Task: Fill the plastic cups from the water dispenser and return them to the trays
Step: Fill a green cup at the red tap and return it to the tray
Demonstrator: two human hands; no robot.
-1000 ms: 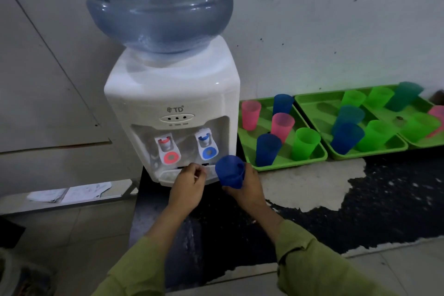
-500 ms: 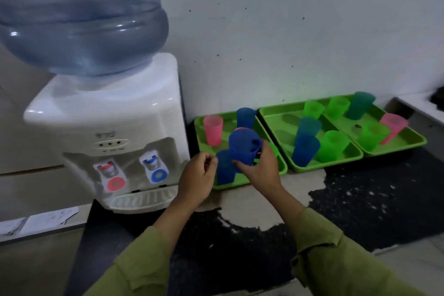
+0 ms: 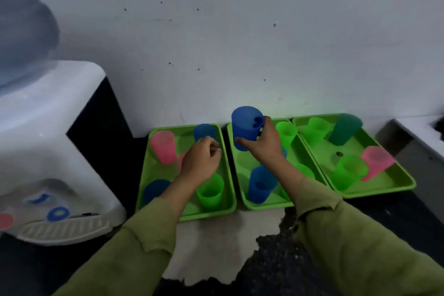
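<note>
Three green trays sit side by side against the white wall (image 3: 240, 43): left tray (image 3: 229, 175), middle tray (image 3: 245, 163), right tray (image 3: 396, 179). The action is over the middle one. The right hand (image 3: 264, 144) grips the held blue cup (image 3: 245, 127), fingers wrapped round the far side and thumb on the near side. The cup is roughly upright, raised above the far left corner of the middle tray. Whether there is water inside, I can't tell.

The left hand (image 3: 201, 161) hovers over the left tray, fingers loosely curled and nothing in it. Just behind its knuckles stands the back blue cup (image 3: 204, 131); touching or not, I can't say.

The left tray also carries a tall pink cup (image 3: 163, 146) at far left, a near blue cup (image 3: 155, 190) partly under the left sleeve (image 3: 134, 247), and a front green cup (image 3: 210, 191) by the wrist.

In the middle tray, a front blue cup (image 3: 260, 185) stands beside the right forearm and a back green cup (image 3: 286, 132) sits just past the right hand.

The right tray shows a far green cup (image 3: 317, 127), a tilted teal cup (image 3: 344, 128), a large green cup (image 3: 349, 172) and a right pink cup (image 3: 376, 162) touching it.

Far left is the white water dispenser (image 3: 48, 127), blurred, with its blue tap (image 3: 57, 213) above the drip grille (image 3: 64, 228), well apart from the held cup.
</note>
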